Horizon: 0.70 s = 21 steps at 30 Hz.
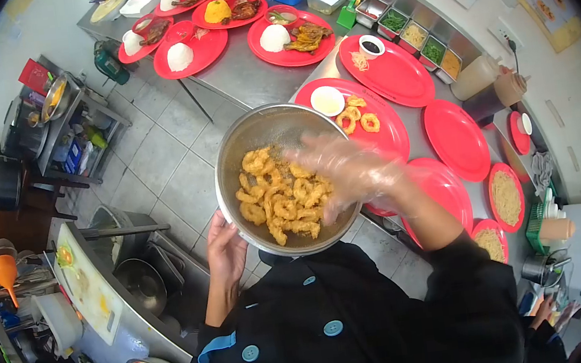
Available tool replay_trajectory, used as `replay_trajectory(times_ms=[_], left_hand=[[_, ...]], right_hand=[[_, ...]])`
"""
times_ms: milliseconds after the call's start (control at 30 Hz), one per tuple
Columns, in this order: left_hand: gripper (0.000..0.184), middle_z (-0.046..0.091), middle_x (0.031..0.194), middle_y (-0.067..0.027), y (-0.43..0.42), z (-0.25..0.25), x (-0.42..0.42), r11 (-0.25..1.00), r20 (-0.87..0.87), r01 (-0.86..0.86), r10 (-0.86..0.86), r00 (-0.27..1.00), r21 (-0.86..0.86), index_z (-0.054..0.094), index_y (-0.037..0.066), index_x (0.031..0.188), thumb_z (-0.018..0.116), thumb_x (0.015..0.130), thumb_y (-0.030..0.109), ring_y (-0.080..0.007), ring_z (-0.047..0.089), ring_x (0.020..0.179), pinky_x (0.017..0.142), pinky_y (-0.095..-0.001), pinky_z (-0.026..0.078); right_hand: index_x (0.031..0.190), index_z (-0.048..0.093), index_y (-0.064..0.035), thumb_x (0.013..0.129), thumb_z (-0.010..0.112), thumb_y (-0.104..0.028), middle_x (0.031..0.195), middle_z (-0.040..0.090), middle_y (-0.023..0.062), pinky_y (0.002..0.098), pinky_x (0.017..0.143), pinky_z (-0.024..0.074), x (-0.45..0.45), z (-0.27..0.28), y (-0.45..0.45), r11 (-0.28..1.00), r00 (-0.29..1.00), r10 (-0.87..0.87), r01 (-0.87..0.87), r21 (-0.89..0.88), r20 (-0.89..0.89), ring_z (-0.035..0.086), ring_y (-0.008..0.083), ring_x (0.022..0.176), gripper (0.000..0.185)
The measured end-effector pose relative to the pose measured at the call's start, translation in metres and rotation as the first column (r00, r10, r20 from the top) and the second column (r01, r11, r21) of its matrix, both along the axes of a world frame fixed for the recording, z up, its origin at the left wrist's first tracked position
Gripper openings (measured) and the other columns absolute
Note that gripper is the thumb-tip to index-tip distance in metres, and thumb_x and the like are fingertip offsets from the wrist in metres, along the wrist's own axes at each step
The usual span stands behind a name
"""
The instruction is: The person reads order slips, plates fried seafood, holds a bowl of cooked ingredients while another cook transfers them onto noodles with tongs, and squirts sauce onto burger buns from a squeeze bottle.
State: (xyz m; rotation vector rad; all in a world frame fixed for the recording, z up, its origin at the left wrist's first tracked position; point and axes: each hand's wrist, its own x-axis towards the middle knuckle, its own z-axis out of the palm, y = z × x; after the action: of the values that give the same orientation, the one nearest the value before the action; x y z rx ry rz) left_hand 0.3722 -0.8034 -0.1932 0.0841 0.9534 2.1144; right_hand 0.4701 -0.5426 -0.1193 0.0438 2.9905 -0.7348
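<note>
My left hand (225, 250) grips the lower left side of a round metal bowl (233, 148), its fingers under a pale outer edge. The inner wall looks fine-meshed. A pile of golden battered rings (285, 200), like fried calamari, lies inside. Over the bowl's right side reaches my right hand (347, 171) in a clear plastic glove, smeared by motion. Its thumb and fingers look spread above the rings, with nothing visible between them. Just beyond, a red oval plate (388, 127) bears a few rings (351, 113) and a small cup of pale sauce (327, 101).
More red plates (456, 139) line the steel counter on the right. Plated rice meals (274, 38) stand at the back. Garnish containers (413, 35) and squeeze bottles (506, 91) border the wall. A cutting board (87, 287) lies on the left counter. Another person's hands (543, 312) show at lower right.
</note>
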Motion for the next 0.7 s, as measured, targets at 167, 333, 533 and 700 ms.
replay_trajectory(times_ms=[167,333,533,700], left_hand=[[0.026,0.057,0.113,-0.0114,0.004,0.004,-0.003,1.0,-0.022,0.021,-0.021,1.0,0.021,0.048,0.001,0.111,0.052,0.085,0.004,-0.021,0.056,0.105,0.093,-0.0383,0.044],[0.025,0.057,0.111,-0.0115,0.008,0.003,0.002,0.998,-0.009,0.032,-0.031,0.999,0.048,0.049,0.001,0.109,0.052,0.085,0.004,-0.0205,0.056,0.104,0.093,-0.038,0.045],[0.02,0.058,0.108,-0.0108,0.012,0.009,0.009,0.996,-0.02,0.091,-0.09,0.996,0.012,0.049,0.002,0.105,0.054,0.086,0.006,-0.0193,0.057,0.1,0.089,-0.0367,0.046],[0.02,0.058,0.107,-0.0103,0.014,0.01,0.014,0.995,-0.041,0.101,-0.102,0.994,-0.006,0.048,0.002,0.105,0.054,0.086,0.006,-0.0189,0.057,0.099,0.087,-0.0367,0.047]], right_hand=[[0.131,0.048,-0.0212,0.054,0.082,-0.021,0.127,0.043,0.0202,0.0478,0.094,0.0411,-0.003,-0.002,-0.01,0.995,0.981,0.09,-0.095,0.024,0.173,0.042,0.0385,0.12,0.084],[0.127,0.051,-0.0212,0.06,0.075,-0.022,0.12,0.045,0.0193,0.0469,0.089,0.0438,0.008,0.009,-0.012,0.997,0.943,-0.02,-0.006,0.078,0.333,0.046,0.0378,0.114,0.072],[0.115,0.056,-0.017,0.059,0.074,-0.02,0.107,0.051,0.0159,0.0456,0.085,0.0456,0.025,-0.011,-0.007,0.998,0.978,-0.018,0.004,0.066,0.209,0.05,0.0363,0.105,0.059],[0.106,0.058,-0.0132,0.06,0.072,-0.018,0.098,0.054,0.0136,0.0466,0.082,0.0449,0.033,-0.011,-0.002,0.999,0.981,-0.017,0.011,0.035,0.195,0.052,0.0342,0.101,0.048]])
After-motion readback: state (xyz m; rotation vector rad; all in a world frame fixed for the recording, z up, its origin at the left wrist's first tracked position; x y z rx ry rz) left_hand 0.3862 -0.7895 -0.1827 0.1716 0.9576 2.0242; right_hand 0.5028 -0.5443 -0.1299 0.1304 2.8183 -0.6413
